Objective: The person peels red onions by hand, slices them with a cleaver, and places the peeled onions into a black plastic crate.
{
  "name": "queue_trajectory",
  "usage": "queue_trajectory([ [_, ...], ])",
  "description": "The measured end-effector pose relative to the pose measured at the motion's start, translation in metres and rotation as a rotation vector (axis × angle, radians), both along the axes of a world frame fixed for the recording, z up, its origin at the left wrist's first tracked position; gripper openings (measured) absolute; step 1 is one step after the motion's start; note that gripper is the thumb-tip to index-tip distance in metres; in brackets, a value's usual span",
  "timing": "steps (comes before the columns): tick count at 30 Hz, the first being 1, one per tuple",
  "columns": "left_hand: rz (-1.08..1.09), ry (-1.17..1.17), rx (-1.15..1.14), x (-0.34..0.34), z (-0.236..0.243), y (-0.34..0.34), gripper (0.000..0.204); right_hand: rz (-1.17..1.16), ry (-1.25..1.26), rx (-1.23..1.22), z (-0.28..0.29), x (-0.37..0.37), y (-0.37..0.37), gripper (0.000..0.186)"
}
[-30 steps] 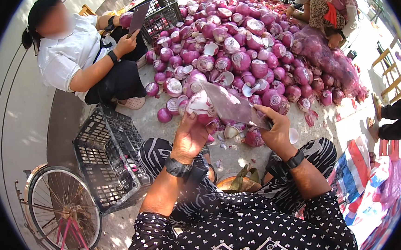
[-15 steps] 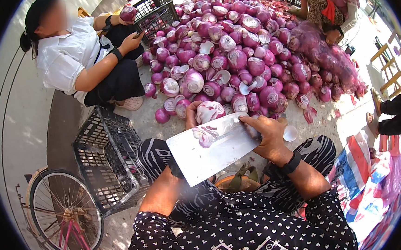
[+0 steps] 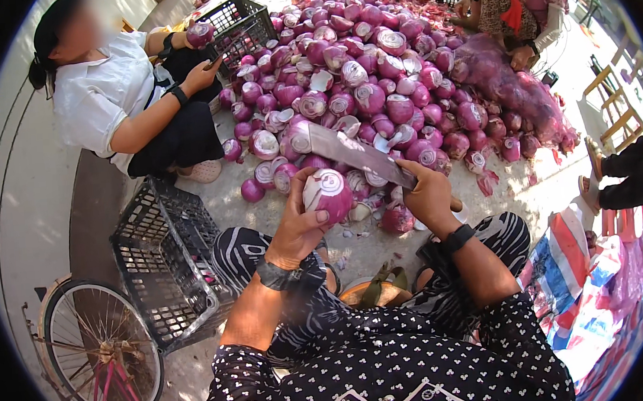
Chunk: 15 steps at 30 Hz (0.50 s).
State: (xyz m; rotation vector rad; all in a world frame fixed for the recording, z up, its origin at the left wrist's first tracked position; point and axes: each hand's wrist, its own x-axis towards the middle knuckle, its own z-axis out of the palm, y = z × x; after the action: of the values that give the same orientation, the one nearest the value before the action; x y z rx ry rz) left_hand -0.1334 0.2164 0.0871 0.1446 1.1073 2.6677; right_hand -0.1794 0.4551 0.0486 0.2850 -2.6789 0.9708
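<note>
My left hand (image 3: 297,218) is closed round a red onion (image 3: 328,195), whose pale ringed cut end faces up. In my right hand (image 3: 429,199) is a cleaver (image 3: 351,154); its wide blade points left, tilted nearly edge-on, above the near side of the onion heap. A gap separates the blade from the held onion. A short wooden end of the handle shows beside my right hand. Beyond both hands rises a big heap of red onions (image 3: 373,85), several with cut pale faces. Another onion (image 3: 397,220) lies on the ground below the blade.
A black plastic crate (image 3: 168,267) stands at my left, near a bicycle wheel (image 3: 105,350). A person in white (image 3: 109,96) sits at far left, holding an onion and a knife. Another person (image 3: 520,8) works at far right by a mesh sack (image 3: 510,75). Striped sheeting (image 3: 571,257) lies right.
The cleaver has swung up and away from the onion, its broad face turning nearly edge-on. My left hand, hidden partly behind the blade before, now shows fully with the onion.
</note>
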Motion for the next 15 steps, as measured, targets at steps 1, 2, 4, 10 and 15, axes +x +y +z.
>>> queue_trajectory([
  [1, 0.052, -0.001, -0.006, 0.001, 0.006, -0.003, 0.080, -0.039, -0.093, -0.043, 0.001, -0.002, -0.002, 0.045],
  [2, 0.106, -0.003, -0.012, 0.001, 0.013, -0.007, 0.081, -0.076, -0.187, -0.086, 0.001, -0.002, -0.003, 0.040],
  [4, 0.179, 0.054, -0.041, 0.001, 0.027, -0.025, 0.081, -0.042, -0.236, -0.119, -0.004, -0.003, -0.003, 0.034],
  [10, 0.778, 0.261, -0.617, 0.034, 0.074, -0.130, 0.066, 0.024, -0.412, -0.502, -0.005, -0.004, -0.003, 0.032],
  [15, 1.023, -0.026, -1.229, 0.089, 0.042, -0.249, 0.072, 0.138, -0.426, -0.623, 0.000, -0.001, -0.009, 0.031],
])
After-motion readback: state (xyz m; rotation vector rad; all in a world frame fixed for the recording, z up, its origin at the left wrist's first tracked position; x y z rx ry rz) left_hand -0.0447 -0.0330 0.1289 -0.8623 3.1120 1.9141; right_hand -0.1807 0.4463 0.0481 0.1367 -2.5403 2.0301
